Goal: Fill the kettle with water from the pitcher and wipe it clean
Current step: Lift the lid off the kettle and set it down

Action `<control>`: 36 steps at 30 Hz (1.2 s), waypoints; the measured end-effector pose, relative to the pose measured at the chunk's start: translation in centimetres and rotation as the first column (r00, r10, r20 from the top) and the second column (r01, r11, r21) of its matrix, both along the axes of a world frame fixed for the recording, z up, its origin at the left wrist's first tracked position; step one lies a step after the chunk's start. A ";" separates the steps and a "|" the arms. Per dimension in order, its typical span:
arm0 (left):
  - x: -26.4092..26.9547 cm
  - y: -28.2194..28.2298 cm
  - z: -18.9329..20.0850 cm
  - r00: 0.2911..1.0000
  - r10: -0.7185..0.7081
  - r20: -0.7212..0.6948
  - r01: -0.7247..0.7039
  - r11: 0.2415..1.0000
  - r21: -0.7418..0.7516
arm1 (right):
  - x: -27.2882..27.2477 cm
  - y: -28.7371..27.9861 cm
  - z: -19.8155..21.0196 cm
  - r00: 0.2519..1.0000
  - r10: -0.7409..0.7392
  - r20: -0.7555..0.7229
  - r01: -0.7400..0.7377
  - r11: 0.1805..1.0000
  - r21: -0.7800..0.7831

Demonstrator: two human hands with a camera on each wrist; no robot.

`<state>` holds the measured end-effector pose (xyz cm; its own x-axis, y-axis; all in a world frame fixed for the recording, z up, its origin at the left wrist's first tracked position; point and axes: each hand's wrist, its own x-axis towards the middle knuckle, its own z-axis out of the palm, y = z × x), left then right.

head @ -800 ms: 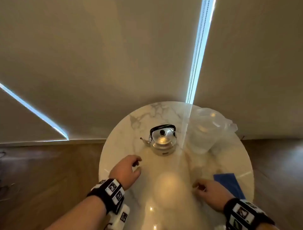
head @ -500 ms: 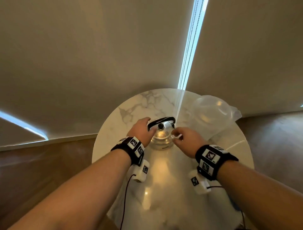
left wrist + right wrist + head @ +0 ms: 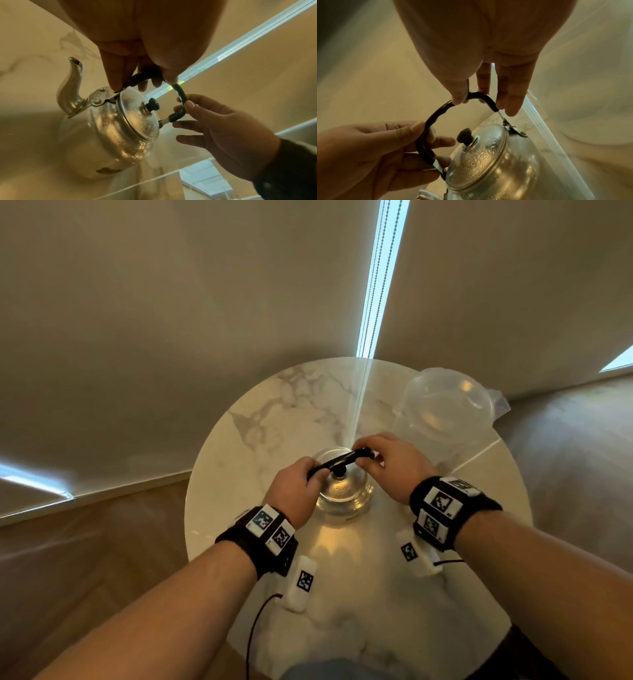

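Both the left hand (image 3: 297,487) and right hand (image 3: 387,463) pinch the handle (image 3: 337,461) of the lidded kettle (image 3: 342,494) standing mid-desk (image 3: 239,474); uneven pulling could tip it.

Head cam overhead; wrist cams close on kettle (image 3: 109,129)

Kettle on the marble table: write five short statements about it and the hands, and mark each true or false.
1. Both hands grip the kettle's black handle. True: left hand, right hand.
2. The lid is off the kettle. False: it sits on, knob up.
3. The clear pitcher stands right of the kettle. True.
4. The right hand holds the pitcher. False: it grips the handle.
5. The lid is dry. False: droplets cover it.
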<state>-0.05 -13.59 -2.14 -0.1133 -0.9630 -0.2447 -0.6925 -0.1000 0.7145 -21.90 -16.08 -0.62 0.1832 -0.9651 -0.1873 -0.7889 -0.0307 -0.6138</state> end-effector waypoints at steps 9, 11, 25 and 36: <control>-3.0 9.9 -1.2 0.985 0.102 -0.137 -0.095 0.994 0.057 | -3.5 9.3 -2.3 0.997 0.049 0.054 -0.050 0.999 0.019; -3.6 11.0 -1.5 0.979 0.147 -0.141 -0.139 0.988 0.061 | -3.8 9.9 -2.4 0.997 0.052 0.049 -0.053 0.998 0.029; -4.8 10.1 -2.5 0.976 0.007 0.218 -0.019 0.998 0.053 | -1.7 3.8 -3.7 1.000 -0.006 0.007 0.006 0.997 0.083; -4.5 9.4 -4.4 0.939 -0.117 0.323 0.099 0.993 0.071 | 0.4 8.2 -3.1 0.963 0.211 -0.167 -0.204 0.977 0.058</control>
